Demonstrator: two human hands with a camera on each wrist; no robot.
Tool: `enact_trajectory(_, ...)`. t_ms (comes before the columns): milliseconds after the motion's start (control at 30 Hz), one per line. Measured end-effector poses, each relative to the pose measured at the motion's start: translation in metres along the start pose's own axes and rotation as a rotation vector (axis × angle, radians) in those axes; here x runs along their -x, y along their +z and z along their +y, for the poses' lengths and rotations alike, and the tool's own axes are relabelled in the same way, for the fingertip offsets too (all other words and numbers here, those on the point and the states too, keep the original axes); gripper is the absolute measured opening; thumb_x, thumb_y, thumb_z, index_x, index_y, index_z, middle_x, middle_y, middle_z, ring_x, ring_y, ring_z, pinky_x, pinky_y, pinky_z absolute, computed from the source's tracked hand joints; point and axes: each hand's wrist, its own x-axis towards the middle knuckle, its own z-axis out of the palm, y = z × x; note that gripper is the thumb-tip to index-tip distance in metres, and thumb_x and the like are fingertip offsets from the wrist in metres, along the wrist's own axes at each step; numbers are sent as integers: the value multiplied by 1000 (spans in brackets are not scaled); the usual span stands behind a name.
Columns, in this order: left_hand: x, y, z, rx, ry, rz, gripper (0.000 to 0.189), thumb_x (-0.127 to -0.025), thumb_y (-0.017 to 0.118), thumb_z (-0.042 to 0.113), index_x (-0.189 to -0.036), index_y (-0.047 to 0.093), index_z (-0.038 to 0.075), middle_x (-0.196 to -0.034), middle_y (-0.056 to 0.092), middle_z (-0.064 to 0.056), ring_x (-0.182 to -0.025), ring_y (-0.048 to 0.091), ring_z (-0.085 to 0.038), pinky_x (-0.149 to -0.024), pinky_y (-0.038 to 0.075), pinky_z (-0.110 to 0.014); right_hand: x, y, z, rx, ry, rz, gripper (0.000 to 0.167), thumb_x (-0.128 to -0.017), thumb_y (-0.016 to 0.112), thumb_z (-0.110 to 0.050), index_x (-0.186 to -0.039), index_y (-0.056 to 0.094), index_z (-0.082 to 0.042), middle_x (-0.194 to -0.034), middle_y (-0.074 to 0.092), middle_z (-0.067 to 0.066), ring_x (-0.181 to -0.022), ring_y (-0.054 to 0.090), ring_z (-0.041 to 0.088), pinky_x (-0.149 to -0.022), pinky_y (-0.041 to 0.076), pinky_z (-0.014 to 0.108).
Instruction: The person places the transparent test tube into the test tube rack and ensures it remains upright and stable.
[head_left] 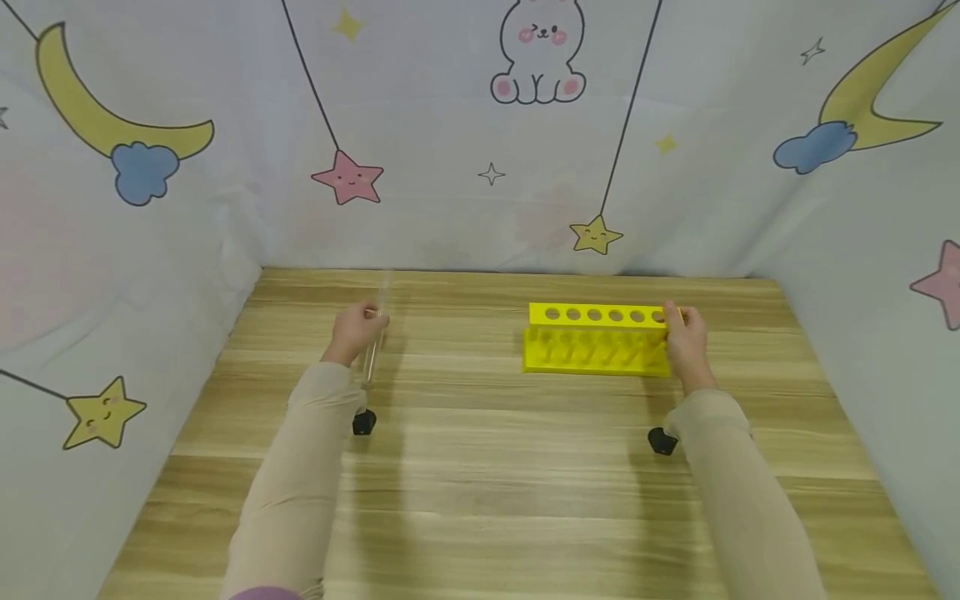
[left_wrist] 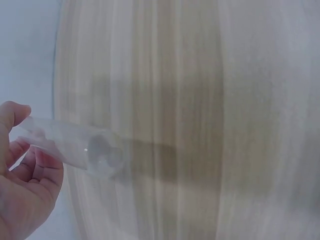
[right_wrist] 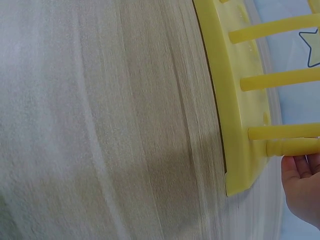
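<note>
A clear test tube (head_left: 372, 354) is pinched between the thumb and fingers of my left hand (head_left: 356, 332), at the table's left side. In the left wrist view the transparent test tube (left_wrist: 82, 147) points its rounded end away from the palm, above the wood. On the right stands a yellow test tube rack (head_left: 600, 350), with a row of round holes in its top bar and pegs along its base. My right hand (head_left: 688, 346) grips the rack's right end. The right wrist view has those fingers (right_wrist: 300, 167) at the rack's end post (right_wrist: 290, 147).
The wood-grain table (head_left: 480, 483) ends at a white cloth backdrop (head_left: 450, 225) printed with stars, moons and a bear. Black wrist-camera pieces (head_left: 363, 422) sit under both wrists, close over the tabletop.
</note>
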Motion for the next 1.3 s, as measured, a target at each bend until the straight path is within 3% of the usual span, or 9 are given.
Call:
enact_trajectory(367,1,-7,13,100,72,52,43,-88,49,24,-124,43,2,-116,53,-19,-106,49,-31,-89,43,-44,-2,-1,0,9,9,6,27,-88,38,-48,-87,41,-21,-87,47,-7,-69,39,7,-58,36,12)
enact_trajectory(967,3,-9,25,250,81,151,43,-86,52,21,-125,45,4,-118,52,-14,-112,49,-27,-95,41,-40,0,0,-2,-10,20,4,27,-88,39,-47,-86,41,-20,-86,47,-8,-71,39,7,-61,37,13)
enact_trajectory(1300,8,-10,31,308,116,253,35,-83,53,16,-115,52,1,-107,57,-15,-101,55,-25,-86,46,-35,2,0,-3,7,13,0,27,-89,38,-45,-87,42,-19,-87,47,-7,-70,39,6,-60,37,12)
